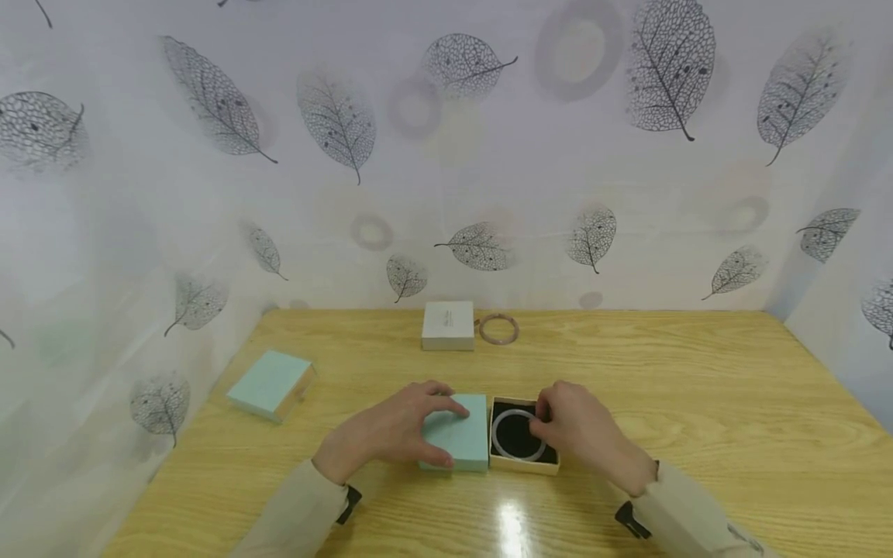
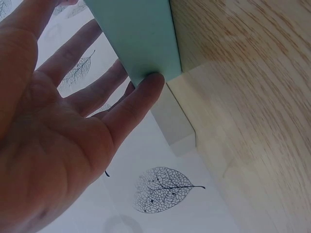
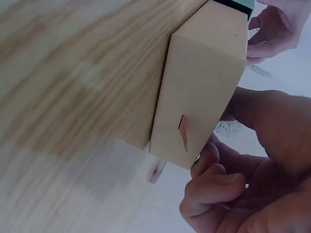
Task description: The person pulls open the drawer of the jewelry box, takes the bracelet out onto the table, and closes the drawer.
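Note:
A turquoise box cover (image 1: 469,446) lies on the table, with my left hand (image 1: 394,430) on it. The thumb touches its near part and the extended fingers reach over its top and far side. In the left wrist view the little finger touches one corner of the cover (image 2: 138,39). Right beside it sits a cream box tray (image 1: 523,467) with a black lining. A pale bangle (image 1: 494,434) rests in this tray. My right hand (image 1: 582,426) reaches over the tray's right side, thumb and fingers pinching the bangle's right edge; the exact contact is partly hidden.
Another turquoise box (image 1: 272,380) sits at the left of the wooden table (image 1: 698,403). Toward the back stand a white box (image 1: 448,333) and, right of it, a pinkish bangle (image 1: 499,342). A leaf-patterned curtain (image 1: 488,178) hangs behind the table.

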Demonstrator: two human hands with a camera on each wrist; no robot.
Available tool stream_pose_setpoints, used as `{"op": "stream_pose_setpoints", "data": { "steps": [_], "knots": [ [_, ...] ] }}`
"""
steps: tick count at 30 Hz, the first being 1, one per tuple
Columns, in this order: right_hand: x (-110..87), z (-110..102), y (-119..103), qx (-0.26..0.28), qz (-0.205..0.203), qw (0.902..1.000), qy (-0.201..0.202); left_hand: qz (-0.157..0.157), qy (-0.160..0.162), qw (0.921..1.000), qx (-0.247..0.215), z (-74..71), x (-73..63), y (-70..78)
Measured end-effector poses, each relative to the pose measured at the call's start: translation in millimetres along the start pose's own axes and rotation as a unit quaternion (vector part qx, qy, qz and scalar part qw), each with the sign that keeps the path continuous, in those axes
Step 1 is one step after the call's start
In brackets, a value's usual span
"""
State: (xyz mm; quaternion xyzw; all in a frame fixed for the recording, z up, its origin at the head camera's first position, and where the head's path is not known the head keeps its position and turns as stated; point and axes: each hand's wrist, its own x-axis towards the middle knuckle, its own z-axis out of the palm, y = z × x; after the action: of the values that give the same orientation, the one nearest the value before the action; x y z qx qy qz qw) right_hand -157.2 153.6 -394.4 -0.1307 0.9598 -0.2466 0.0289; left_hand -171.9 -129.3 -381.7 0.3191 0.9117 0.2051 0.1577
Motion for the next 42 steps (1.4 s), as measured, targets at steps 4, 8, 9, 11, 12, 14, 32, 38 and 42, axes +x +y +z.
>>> {"op": "stream_pose_setpoints", "data": {
  "steps": [4,8,9,11,12,14,32,38,42],
  "knots": [
    [1.2,-0.8,-0.7,0.01,0.007,0.9999,0.008,0.001,0.0,1.0,0.001,-0.5,-0.2,0.1],
    [1.0,-2.7,-1.8,0.017,0.001,0.9995,0.025,0.002,-0.001,1.0,0.002,-0.9,-0.4,0.0],
    [0.7,-3.3,-2.1,0.021,-0.001,0.9993,0.03,0.002,-0.001,1.0,0.002,-0.9,-0.5,0.0],
    [-0.2,-4.5,-2.5,0.03,-0.009,0.9988,0.038,0.004,-0.002,1.0,0.0,-0.9,-0.6,0.2],
    [-0.8,-5.3,-2.7,0.038,-0.013,0.9984,0.041,0.003,-0.003,1.0,-0.002,-0.8,-0.7,0.3],
    [-2.2,-7.1,-2.7,0.062,-0.017,0.9971,0.041,0.001,-0.005,1.0,-0.006,-0.7,-1.0,0.7],
    [-13.3,-20.5,13.9,0.274,0.073,0.9588,-0.01,0.002,-0.003,1.0,-0.004,-1.4,-1.5,2.4],
    [-15.1,-31.5,28.1,0.301,0.099,0.9484,0.006,0.004,-0.003,1.0,-0.003,0.3,-1.5,0.7],
    [-15.0,-40.7,41.7,0.31,0.113,0.9437,0.018,0.0,-0.004,1.0,-0.004,0.2,-1.0,0.2]
  ]
}}
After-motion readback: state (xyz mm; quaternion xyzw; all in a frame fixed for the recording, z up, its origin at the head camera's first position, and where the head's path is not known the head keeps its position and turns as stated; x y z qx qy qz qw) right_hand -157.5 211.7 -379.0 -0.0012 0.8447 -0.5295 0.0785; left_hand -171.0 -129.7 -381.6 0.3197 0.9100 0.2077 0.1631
